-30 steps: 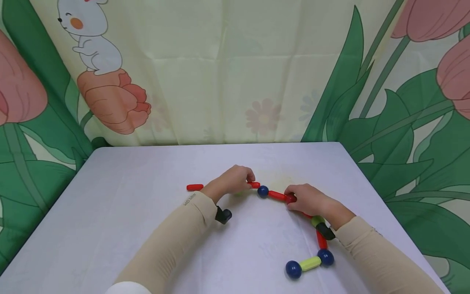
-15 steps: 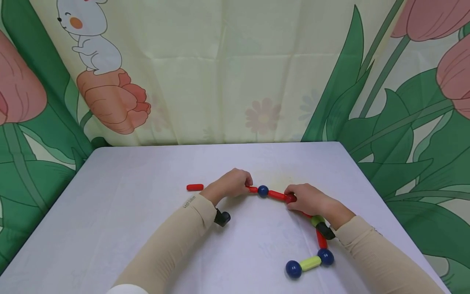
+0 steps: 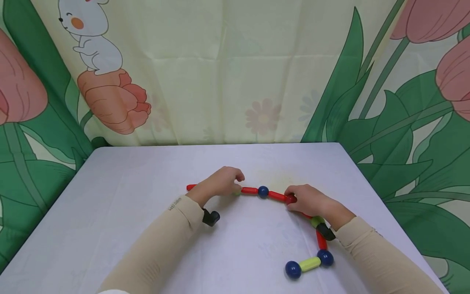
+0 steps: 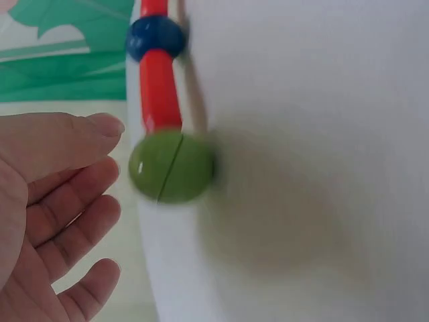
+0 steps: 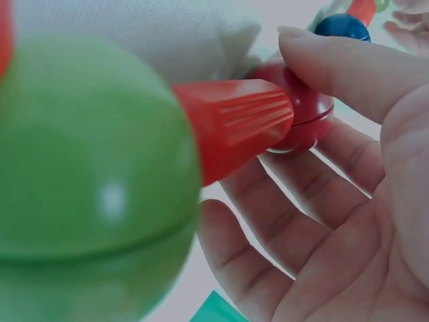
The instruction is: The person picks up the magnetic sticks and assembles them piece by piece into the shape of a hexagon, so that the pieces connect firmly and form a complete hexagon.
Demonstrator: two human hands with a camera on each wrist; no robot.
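A chain of balls and rods curves across the white table. My left hand (image 3: 222,181) is beside the green ball (image 4: 172,166) at the chain's far end; in the left wrist view its fingers are loosely bent, with a gap to the ball. From that ball a red rod (image 3: 249,190) runs to a blue ball (image 3: 263,191), then another red rod (image 3: 277,196) leads to a red ball (image 3: 291,199). My right hand (image 3: 310,199) pinches this red ball between thumb and fingers. Past it, a red rod (image 5: 234,124) joins a second green ball (image 5: 94,174).
Nearer me, the chain continues with a red rod (image 3: 321,240), a blue ball (image 3: 325,258), a light green rod (image 3: 310,263) and another blue ball (image 3: 293,270). A loose red rod (image 3: 190,187) lies partly behind my left wrist. A printed curtain (image 3: 220,81) hangs behind the table.
My left hand has let go of the chain's end and drawn back to the left, uncovering the whole red rod and part of the green ball. My right hand stays in place.
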